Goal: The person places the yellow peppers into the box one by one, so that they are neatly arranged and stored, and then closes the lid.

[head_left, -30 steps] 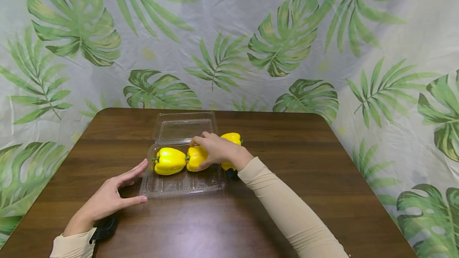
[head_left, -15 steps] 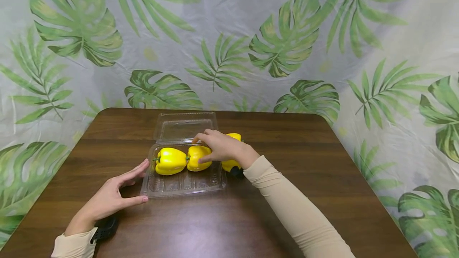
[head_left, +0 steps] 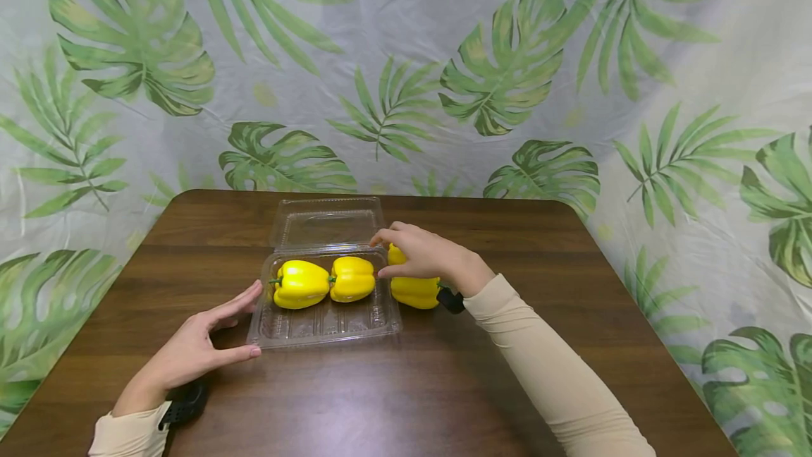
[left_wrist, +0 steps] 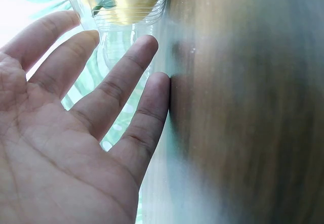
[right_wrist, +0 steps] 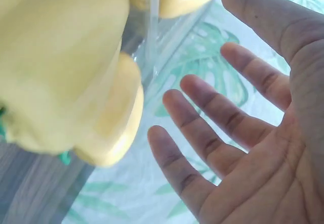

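Two yellow bell peppers lie side by side in a clear plastic container: the left pepper (head_left: 301,285) and the right pepper (head_left: 352,279). The container (head_left: 323,333) has its lid (head_left: 326,224) folded back flat behind it. My left hand (head_left: 199,348) rests at the container's left edge, fingers spread and holding nothing. Above the container's right edge hovers my right hand (head_left: 428,254), empty, with its fingers parted. Beneath it a front yellow pepper (head_left: 415,293) lies on the table, and another yellow pepper (head_left: 396,254) behind is partly hidden by that hand.
A brown wooden table (head_left: 507,259) carries everything. Behind it hangs a leaf-patterned cloth (head_left: 406,90). A dark strap (head_left: 185,406) is at my left wrist, and a dark device (head_left: 450,300) sits under the right one.
My right hand has let go of the right pepper in the container and moved right, over the peppers on the table. The left hand has stayed in place.
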A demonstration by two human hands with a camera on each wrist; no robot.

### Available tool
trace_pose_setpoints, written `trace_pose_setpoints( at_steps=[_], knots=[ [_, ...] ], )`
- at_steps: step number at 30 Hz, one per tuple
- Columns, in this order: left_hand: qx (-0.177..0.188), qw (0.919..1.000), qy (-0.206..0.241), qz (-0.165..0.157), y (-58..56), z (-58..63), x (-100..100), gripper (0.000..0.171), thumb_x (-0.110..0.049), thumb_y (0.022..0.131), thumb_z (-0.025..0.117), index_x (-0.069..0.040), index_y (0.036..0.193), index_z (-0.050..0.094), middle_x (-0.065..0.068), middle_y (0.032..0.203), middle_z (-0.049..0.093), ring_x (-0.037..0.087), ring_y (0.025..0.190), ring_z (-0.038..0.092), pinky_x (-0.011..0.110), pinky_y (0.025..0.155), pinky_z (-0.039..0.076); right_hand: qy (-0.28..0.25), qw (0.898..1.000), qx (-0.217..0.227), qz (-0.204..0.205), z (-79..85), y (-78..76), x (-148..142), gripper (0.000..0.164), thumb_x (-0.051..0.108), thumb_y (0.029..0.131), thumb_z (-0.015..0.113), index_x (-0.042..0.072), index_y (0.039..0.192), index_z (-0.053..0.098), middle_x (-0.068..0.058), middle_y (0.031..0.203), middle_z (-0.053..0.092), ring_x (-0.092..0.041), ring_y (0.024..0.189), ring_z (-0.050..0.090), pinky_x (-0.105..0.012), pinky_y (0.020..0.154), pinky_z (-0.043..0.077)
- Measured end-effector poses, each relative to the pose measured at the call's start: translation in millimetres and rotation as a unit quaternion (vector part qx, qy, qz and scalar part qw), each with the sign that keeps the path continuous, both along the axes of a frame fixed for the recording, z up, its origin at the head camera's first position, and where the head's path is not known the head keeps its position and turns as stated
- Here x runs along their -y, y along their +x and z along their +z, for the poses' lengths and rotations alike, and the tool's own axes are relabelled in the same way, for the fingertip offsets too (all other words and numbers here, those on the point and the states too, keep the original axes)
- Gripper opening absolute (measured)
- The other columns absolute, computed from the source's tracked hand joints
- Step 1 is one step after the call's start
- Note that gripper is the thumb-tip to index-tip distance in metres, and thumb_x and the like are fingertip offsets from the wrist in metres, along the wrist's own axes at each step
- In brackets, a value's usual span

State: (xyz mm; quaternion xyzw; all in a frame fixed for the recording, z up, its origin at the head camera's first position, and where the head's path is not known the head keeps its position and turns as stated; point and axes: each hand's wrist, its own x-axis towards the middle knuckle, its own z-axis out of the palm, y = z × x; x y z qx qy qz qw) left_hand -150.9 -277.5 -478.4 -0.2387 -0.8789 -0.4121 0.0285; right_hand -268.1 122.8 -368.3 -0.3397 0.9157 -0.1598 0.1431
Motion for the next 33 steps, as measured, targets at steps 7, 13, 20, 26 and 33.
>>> trace_pose_setpoints(
  at_steps=[7,13,20,26,33],
  knots=[
    [-0.001,1.0000,-0.003,0.000,-0.2,-0.7,0,0.092,-0.025,0.087,0.092,-0.021,0.166,0.044,0.006,0.171,0.044,-0.018,0.129,0.054,0.005,0.103,0.043,-0.002,1.000,0.014,-0.020,-0.8,7.0,-24,0.057,0.034,0.099,0.080,0.014,0.149,0.061,-0.012,0.139,0.060,-0.029,0.125,0.060,-0.046,0.113,0.051],
    [-0.006,1.0000,0.000,-0.003,0.0,-0.9,1,0.092,-0.023,0.087,0.092,-0.020,0.166,0.044,0.007,0.171,0.045,-0.018,0.129,0.055,0.005,0.102,0.044,0.012,1.000,0.003,-0.019,-4.1,10.2,-36,0.058,0.036,0.097,0.082,0.011,0.146,0.063,-0.012,0.138,0.061,-0.029,0.125,0.060,-0.048,0.114,0.051],
    [-0.008,1.0000,0.001,-0.002,0.1,-0.9,0,0.092,-0.022,0.086,0.092,-0.019,0.166,0.045,0.008,0.170,0.045,-0.017,0.129,0.055,0.005,0.102,0.044,0.006,1.000,0.009,-0.022,-8.5,15.3,-46,0.056,0.034,0.097,0.082,0.011,0.145,0.065,-0.012,0.140,0.062,-0.030,0.128,0.061,-0.049,0.114,0.051],
    [-0.005,1.0000,0.000,-0.001,0.5,-0.1,0,0.092,-0.023,0.087,0.092,-0.020,0.166,0.045,0.009,0.170,0.045,-0.017,0.128,0.055,0.005,0.102,0.044,0.005,1.000,0.001,-0.020,-12.3,18.3,-50,0.052,0.032,0.096,0.083,0.013,0.143,0.067,-0.009,0.143,0.063,-0.029,0.134,0.059,-0.048,0.117,0.049],
    [-0.003,1.0000,-0.001,-0.001,1.1,0.9,-1,0.092,-0.023,0.087,0.092,-0.020,0.166,0.045,0.009,0.171,0.045,-0.018,0.128,0.055,0.005,0.102,0.044,0.003,1.000,-0.021,-0.010,-13.3,21.9,-55,0.046,0.028,0.095,0.085,0.012,0.136,0.072,-0.010,0.137,0.067,-0.029,0.131,0.061,-0.047,0.115,0.051]
  ],
)
